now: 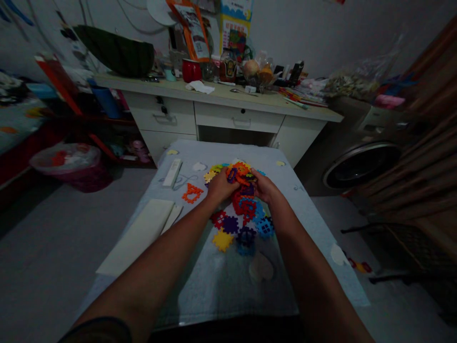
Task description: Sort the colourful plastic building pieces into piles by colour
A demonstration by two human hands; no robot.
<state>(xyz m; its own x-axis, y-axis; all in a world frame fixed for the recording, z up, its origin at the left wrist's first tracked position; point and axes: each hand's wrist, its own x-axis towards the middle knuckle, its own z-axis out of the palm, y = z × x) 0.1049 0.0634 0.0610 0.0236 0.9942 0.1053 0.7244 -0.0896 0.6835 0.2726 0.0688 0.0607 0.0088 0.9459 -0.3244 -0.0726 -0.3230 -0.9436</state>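
Observation:
A heap of colourful interlocking plastic pieces (246, 207) with notched edges lies on the cloth-covered table. My left hand (219, 187) is closed round the left side of the heap's far end, fingers against orange and purple pieces. Opposite it, my right hand (264, 186) curls round the right side, thumb on top near orange and dark pieces. My fingers partly hide what each hand grips. Nearer me lie a yellow piece (223, 240), a purple piece (230, 225) and a blue window-shaped piece (265, 227). An orange piece (193, 193) lies apart on the left.
On the table's left are a narrow white box (173, 173) and a flat white board (141, 236). Beyond stands a white desk (221, 98) bearing a cut watermelon (117, 51), a red mug (191, 71) and clutter. A washing machine (360, 152) stands right, a bin (71, 164) left.

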